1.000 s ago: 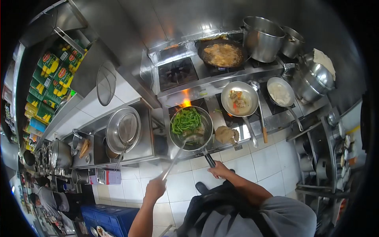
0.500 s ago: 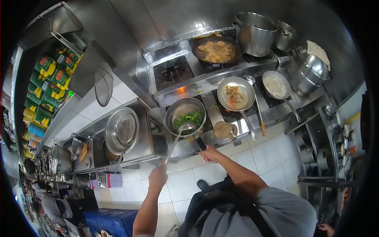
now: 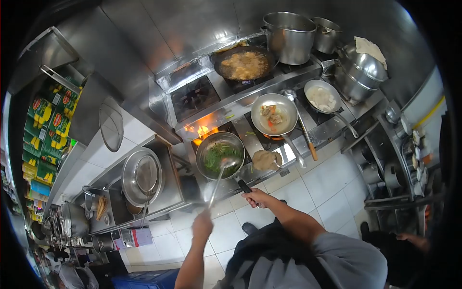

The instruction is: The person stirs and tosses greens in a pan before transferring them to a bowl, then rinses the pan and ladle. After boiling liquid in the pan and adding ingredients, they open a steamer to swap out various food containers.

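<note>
My left hand [image 3: 202, 225], a little blurred, is closed around the handle of a metal ladle [image 3: 217, 187]. The ladle's bowl rests among chopped green leafy vegetables [image 3: 222, 157] inside a frying pan [image 3: 201, 163]. My right hand [image 3: 255, 198] grips the pan's black handle. Orange flames [image 3: 204, 133] rise beside the pan's far left rim at the front burner.
A second pan [image 3: 258, 103] holds meat and orange pieces; a third pan [image 3: 321, 90] has pale food. Behind, a dark wok [image 3: 218, 61] holds bubbling oil. A crumpled cloth [image 3: 266, 160] lies on the stove's front edge. Leftward, a metal basin [image 3: 126, 177] holds a strainer.
Flames have flared up behind the pan. The ladle has shifted within the greens, which look more spread and blurred. The whole view has shifted slightly. A dark-clad person now shows at lower right.
</note>
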Demonstrator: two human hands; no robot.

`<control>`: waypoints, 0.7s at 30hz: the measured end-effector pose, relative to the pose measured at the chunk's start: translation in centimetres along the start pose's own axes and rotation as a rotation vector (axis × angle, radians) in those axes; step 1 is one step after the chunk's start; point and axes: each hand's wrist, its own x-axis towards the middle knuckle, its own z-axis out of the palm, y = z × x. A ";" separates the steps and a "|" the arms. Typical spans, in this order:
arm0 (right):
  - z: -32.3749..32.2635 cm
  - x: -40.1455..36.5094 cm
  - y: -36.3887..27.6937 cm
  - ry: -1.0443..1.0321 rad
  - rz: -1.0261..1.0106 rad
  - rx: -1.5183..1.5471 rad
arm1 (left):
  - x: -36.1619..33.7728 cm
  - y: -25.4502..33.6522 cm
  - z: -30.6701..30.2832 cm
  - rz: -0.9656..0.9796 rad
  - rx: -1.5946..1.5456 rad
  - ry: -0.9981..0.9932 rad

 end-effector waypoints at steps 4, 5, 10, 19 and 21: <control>0.0 0.7 0.7 -0.085 0.039 0.073 | 4.6 -4.3 5.5 0.026 -0.253 0.216; 0.2 0.8 0.6 -0.056 0.052 0.072 | 5.3 -2.3 5.4 0.043 -0.294 0.227; -1.1 0.4 -0.8 -0.085 0.010 -0.004 | -1.4 -1.3 -1.7 0.146 -0.150 0.134; -1.7 0.6 -1.6 -0.130 0.113 -0.063 | 8.9 -5.3 6.4 -0.043 -0.133 0.372; -1.6 0.9 -1.6 -0.133 0.112 -0.069 | 7.9 -0.3 5.3 -0.027 -0.214 0.274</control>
